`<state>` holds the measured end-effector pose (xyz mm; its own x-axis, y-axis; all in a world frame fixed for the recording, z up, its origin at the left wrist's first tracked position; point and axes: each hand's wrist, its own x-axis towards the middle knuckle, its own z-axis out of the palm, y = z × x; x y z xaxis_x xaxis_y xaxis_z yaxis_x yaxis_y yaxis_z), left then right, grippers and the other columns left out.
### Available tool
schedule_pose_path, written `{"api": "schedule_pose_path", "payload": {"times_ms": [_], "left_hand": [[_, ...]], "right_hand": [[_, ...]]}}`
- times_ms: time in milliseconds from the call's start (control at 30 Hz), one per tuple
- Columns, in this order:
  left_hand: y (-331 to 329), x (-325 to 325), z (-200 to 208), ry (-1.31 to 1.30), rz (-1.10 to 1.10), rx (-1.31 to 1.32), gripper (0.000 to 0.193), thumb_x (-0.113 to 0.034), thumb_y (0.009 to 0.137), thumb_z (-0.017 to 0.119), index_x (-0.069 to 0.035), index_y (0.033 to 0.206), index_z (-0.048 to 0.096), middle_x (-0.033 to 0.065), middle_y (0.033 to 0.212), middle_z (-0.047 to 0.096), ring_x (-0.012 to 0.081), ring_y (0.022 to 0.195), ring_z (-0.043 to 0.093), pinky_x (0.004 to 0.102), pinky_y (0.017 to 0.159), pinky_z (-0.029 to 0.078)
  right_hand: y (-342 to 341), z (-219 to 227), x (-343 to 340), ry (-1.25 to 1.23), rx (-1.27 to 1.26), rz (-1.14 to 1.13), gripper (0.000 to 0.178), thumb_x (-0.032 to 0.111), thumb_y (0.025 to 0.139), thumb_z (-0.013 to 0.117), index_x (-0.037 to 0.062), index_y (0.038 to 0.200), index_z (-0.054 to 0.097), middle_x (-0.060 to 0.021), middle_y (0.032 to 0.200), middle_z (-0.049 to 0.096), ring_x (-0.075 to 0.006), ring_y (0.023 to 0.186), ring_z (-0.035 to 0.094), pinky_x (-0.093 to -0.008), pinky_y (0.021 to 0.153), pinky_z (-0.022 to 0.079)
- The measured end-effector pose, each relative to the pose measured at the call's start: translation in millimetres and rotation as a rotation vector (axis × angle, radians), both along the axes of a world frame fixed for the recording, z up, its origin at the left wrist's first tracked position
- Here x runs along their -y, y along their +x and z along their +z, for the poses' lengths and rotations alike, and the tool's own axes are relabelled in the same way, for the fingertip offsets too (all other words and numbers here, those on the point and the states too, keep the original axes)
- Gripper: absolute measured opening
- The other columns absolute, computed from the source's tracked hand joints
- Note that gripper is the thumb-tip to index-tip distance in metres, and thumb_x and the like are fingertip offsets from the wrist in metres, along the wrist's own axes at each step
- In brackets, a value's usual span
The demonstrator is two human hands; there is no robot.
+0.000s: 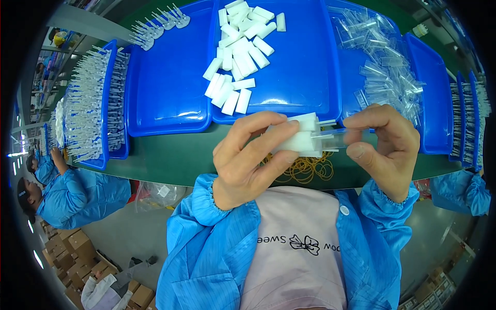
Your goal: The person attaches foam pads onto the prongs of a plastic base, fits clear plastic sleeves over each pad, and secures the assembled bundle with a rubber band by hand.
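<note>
My left hand (248, 160) grips a small stack of white plastic caps (302, 137) in front of my chest. My right hand (387, 147) pinches a clear plastic tube piece (335, 138) whose end meets the white stack. Both hands are held above the green table edge (165, 160), just over a pile of yellow rubber bands (307, 169). Behind them a blue tray (289, 93) holds several loose white caps (237, 57). To the right, another blue tray (356, 67) holds a heap of clear tube pieces (387, 67).
A blue tray (165, 93) at the left holds a few clear pieces (157, 26) at its far corner. Racks of clear parts (93, 103) stand at the far left and far right (467, 119). People in blue coats (72, 194) work nearby. Cardboard boxes (72, 248) lie on the floor.
</note>
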<state>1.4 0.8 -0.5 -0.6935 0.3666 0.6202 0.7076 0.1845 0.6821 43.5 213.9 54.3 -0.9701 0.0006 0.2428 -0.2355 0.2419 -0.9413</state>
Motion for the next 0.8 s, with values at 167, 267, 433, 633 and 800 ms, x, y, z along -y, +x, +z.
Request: {"api": "schedule_pose_path", "payload": {"times_ms": [167, 267, 433, 633, 800], "left_hand": [[-0.1, -2.7, 0.8, -0.034, 0.022, -0.042, 0.041, -0.011, 0.059, 0.08, -0.005, 0.099, 0.068, 0.0085, 0.096, 0.062, 0.0171, 0.072, 0.061, 0.0263, 0.057, 0.052], [-0.8, -2.9, 2.3, -0.052, 0.047, -0.061, 0.04, -0.01, 0.058, 0.079, -0.007, 0.096, 0.069, 0.0079, 0.095, 0.063, 0.0161, 0.067, 0.061, 0.0259, 0.054, 0.051], [-0.7, -1.7, 7.8, -0.073, 0.097, -0.117, 0.036, -0.008, 0.056, 0.077, -0.01, 0.091, 0.071, 0.0075, 0.094, 0.063, 0.0159, 0.064, 0.061, 0.0259, 0.052, 0.051], [1.1, -1.1, 8.3, -0.167, 0.096, -0.159, 0.038, -0.001, 0.056, 0.075, -0.008, 0.093, 0.07, 0.012, 0.096, 0.062, 0.0214, 0.078, 0.062, 0.0296, 0.062, 0.054], [3.6, -1.7, 9.2, -0.211, 0.135, -0.203, 0.041, 0.0, 0.052, 0.076, -0.011, 0.091, 0.071, 0.0104, 0.095, 0.061, 0.0216, 0.078, 0.062, 0.0297, 0.061, 0.054]], "right_hand": [[-3.0, -5.2, -6.4, 0.022, 0.014, 0.019, 0.025, 0.019, 0.07, 0.077, 0.0004, 0.078, 0.063, -0.0045, 0.07, 0.062, -0.0099, 0.061, 0.058, -0.0225, 0.056, 0.044], [-5.2, -6.0, -5.7, 0.024, 0.054, 0.016, 0.025, 0.022, 0.072, 0.076, 0.0012, 0.072, 0.062, -0.0037, 0.065, 0.06, -0.0094, 0.057, 0.056, -0.0221, 0.052, 0.042], [-9.5, -13.2, -7.5, 0.136, -0.057, 0.015, 0.027, 0.022, 0.075, 0.072, 0.0023, 0.062, 0.06, -0.0036, 0.053, 0.053, -0.0096, 0.047, 0.048, -0.0242, 0.044, 0.034], [-11.5, -11.4, -3.5, 0.163, -0.111, 0.074, 0.027, 0.019, 0.077, 0.071, 0.0024, 0.057, 0.062, -0.0028, 0.043, 0.045, -0.0087, 0.039, 0.039, -0.0261, 0.038, 0.026], [-13.7, -13.0, -2.8, -0.046, 0.16, 0.063, 0.042, 0.027, 0.084, 0.066, 0.0022, 0.051, 0.059, 0.0017, 0.04, 0.039, -0.0039, 0.038, 0.034, -0.0252, 0.036, 0.021]]}}
